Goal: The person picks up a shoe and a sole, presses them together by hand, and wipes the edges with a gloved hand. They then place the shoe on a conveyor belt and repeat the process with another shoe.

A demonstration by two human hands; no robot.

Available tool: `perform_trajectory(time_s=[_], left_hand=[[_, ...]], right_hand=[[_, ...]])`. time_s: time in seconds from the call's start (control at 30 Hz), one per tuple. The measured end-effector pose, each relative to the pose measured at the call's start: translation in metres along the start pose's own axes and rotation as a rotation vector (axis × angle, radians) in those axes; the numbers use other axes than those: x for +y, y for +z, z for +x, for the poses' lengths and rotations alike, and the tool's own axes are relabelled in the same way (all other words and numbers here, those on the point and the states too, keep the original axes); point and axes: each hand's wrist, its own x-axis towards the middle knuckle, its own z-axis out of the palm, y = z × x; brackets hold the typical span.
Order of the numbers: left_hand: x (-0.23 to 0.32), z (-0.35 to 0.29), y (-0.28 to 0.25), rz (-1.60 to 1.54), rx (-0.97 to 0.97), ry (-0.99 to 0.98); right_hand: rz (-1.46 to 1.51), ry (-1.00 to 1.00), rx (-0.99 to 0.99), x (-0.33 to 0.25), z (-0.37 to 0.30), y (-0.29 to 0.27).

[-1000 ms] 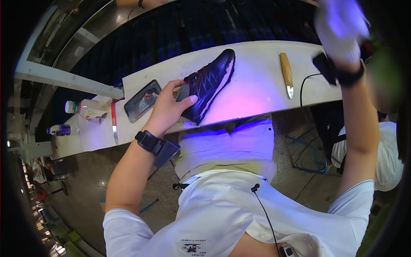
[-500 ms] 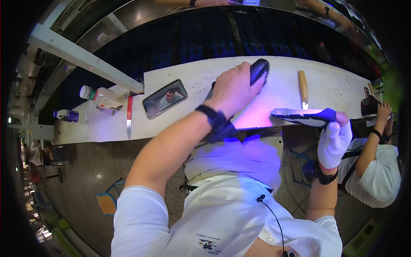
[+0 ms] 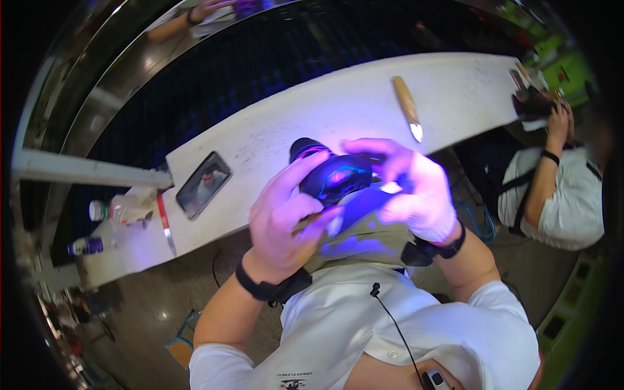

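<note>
Over the near edge of the table, both my hands are closed round a black shoe [image 3: 338, 177] and a dark blue sole piece [image 3: 364, 209] just below it. My bare left hand [image 3: 284, 211] grips the shoe's left side, its thumb and fingers reaching toward the sole piece. In a white knitted glove with bare fingertips, my right hand [image 3: 419, 192] holds the sole piece, fingers bent over the shoe's right side. Motion blur hides whether shoe and sole piece touch. A dark rounded end [image 3: 307, 148] shows behind my left fingers; whether it belongs to the same shoe I cannot tell.
On the white table [image 3: 260, 149] lie a wooden-handled knife [image 3: 406, 104], a phone [image 3: 205, 185] and a red-handled knife [image 3: 166, 222]. Bottles [image 3: 130, 209] stand or lie at the left end. At right a co-worker [image 3: 552, 188] handles a dark shoe [image 3: 534, 104]. A blue-framed stool [image 3: 182, 351] is below left.
My left hand has brought the black shoe off the table toward me. My right hand has moved left with the sole piece to meet it. The whole view has turned.
</note>
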Motion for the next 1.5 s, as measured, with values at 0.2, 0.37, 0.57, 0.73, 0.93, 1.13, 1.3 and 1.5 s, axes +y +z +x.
perform_trajectory(time_s=[0.2,0.37,0.57,0.73,0.93,1.13,1.3,1.5], left_hand=[[0.024,-0.029,0.000,-0.308,0.074,-0.210],[0.040,-0.049,0.021,-0.435,0.197,-0.352],[0.039,-0.068,0.021,-0.283,0.200,-0.321],[0.038,-0.075,0.017,-0.370,0.167,-0.280],[0.034,-0.081,0.018,-0.377,0.155,-0.248],[0.048,-0.062,0.009,-0.515,0.155,-0.336],[0.048,-0.034,-0.021,-0.148,-0.130,-0.257],[0.045,-0.038,-0.025,-0.136,0.131,-0.395]], right_hand=[[0.275,-0.009,0.131,0.023,-0.016,0.031],[0.062,-0.215,0.118,0.035,-0.025,0.041],[-0.005,-0.252,0.114,0.041,-0.036,0.043],[-0.108,-0.275,0.095,0.039,-0.041,0.039],[-0.160,-0.226,0.022,0.033,-0.046,0.029],[-0.240,-0.253,-0.004,0.022,-0.042,0.031],[-0.420,-0.233,-0.001,0.024,-0.036,0.035],[-0.557,-0.401,0.062,0.072,-0.026,0.036]])
